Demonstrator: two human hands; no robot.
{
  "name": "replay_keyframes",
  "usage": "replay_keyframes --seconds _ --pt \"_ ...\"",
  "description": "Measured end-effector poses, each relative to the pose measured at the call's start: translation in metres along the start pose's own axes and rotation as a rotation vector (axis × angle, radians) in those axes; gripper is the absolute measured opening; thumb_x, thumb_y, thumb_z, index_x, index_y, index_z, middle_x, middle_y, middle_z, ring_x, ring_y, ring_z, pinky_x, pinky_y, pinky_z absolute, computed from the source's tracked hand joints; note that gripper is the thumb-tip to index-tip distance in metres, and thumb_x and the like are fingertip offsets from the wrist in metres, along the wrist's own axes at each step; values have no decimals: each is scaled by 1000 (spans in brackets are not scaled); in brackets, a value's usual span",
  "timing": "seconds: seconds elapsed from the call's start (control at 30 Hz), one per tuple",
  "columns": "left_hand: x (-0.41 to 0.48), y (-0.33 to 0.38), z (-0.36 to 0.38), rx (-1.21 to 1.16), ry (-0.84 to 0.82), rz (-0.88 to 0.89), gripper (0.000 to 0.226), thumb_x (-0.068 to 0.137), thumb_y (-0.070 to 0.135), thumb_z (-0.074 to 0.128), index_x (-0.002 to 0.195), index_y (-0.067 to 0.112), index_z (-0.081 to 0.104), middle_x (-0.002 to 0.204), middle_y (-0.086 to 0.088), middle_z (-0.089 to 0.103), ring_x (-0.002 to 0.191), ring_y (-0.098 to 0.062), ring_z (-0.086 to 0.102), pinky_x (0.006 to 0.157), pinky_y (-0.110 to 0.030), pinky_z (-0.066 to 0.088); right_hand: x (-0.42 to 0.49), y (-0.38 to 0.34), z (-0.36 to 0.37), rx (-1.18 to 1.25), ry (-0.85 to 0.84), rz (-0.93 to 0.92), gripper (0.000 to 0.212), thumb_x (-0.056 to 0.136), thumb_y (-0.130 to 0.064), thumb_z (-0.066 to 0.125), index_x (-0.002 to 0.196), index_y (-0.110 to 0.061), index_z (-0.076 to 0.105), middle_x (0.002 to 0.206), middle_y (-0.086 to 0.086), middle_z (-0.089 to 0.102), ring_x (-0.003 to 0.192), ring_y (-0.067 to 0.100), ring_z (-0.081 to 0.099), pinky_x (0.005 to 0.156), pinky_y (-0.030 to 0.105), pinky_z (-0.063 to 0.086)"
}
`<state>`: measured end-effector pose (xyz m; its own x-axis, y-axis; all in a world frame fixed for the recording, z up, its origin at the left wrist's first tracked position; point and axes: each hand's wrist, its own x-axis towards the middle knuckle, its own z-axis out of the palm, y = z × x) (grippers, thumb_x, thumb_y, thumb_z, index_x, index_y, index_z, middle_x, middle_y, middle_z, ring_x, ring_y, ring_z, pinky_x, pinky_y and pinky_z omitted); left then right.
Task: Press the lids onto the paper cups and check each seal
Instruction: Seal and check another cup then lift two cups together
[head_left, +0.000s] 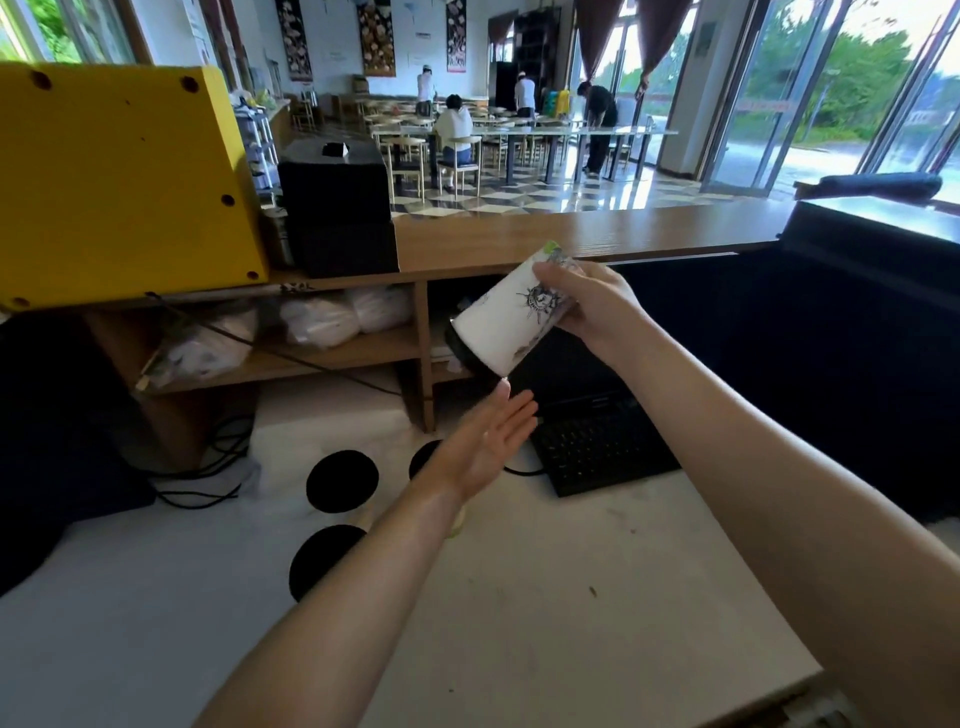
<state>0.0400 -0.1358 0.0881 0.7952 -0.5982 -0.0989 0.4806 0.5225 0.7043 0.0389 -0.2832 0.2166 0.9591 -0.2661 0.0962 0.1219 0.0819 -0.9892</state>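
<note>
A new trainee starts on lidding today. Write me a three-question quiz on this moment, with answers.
1. True or false: the paper cup is held upright.
2. Fill in: the left hand lies open, palm up, just below the cup's black ____.
3. Which hand grips the cup? A) left hand B) right hand C) both

Key: 1 false, it is tipped with the lid end down; 2 lid; 3 B.

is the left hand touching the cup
Cannot tell. Head view: left hand fingertips end right under the paper cup; neither gap nor contact plain.
</note>
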Motion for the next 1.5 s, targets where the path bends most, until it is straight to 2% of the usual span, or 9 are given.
replay_keyframes --seconds 0.1,0.27,0.47,0.67,0.8,1.03,1.13,1.23,1.5 --pt "-6 -10 11 -256 -6 79 71 75 39 62 133 5 40 139 -16 47 129 -28 43 107 -41 36 -20 15 8 59 -42 37 12 82 -16 69 88 -6 65 85 9 69 77 19 66 79 35 55" --pt "-22 -10 9 -483 31 187 84 47 32 91 120 7 58 119 -11 65 120 -25 55 103 -43 41 -44 43 9 134 -70 75 44 82 -19 68 115 8 55 104 19 65 92 23 65 83 33 54" --pt "-44 -3 -6 -580 150 182 49 75 33 63 116 5 56 115 -13 63 113 -26 56 99 -45 43 -66 85 12 75 -157 144 40 82 -23 69 114 -1 62 105 13 70 97 20 67 86 30 55" --pt "-72 18 -42 -385 287 191 41 84 31 58 118 9 54 117 -10 63 110 -25 58 95 -43 45 -73 139 6 -87 -168 249 50 77 -54 65 116 -23 58 117 -1 66 108 9 63 88 25 52" --pt "-99 36 -76 -234 368 210 56 71 30 64 124 13 53 117 -7 65 110 -22 60 94 -40 47 -67 197 -7 -195 -57 418 40 92 -34 55 127 -16 48 128 5 54 118 19 52 94 31 43" --pt "-130 52 -118 -62 518 233 45 67 30 66 110 18 59 95 2 75 101 -17 64 84 -35 52 -61 271 31 -416 -237 423 97 73 -17 80 146 -15 16 150 5 26 132 19 31 95 30 36" --pt "-138 57 -128 6 483 240 48 71 27 65 118 17 57 107 -2 72 103 -17 66 84 -34 57 -51 286 52 -315 -256 323 97 69 -9 81 144 -16 20 143 2 35 125 15 40 95 24 41" --pt "-142 64 -133 95 477 259 58 70 24 67 127 18 53 117 -3 68 107 -18 65 84 -31 56 -44 294 67 -215 -156 275 86 70 -4 80 137 -18 28 126 -2 45 101 6 51 65 6 48" --pt "-137 91 -134 275 461 309 51 64 18 71 115 24 61 115 2 68 107 -14 63 75 -23 56 -48 283 65 -168 -29 200 77 68 -11 82 133 -20 41 118 -8 56 106 11 56 70 12 48"
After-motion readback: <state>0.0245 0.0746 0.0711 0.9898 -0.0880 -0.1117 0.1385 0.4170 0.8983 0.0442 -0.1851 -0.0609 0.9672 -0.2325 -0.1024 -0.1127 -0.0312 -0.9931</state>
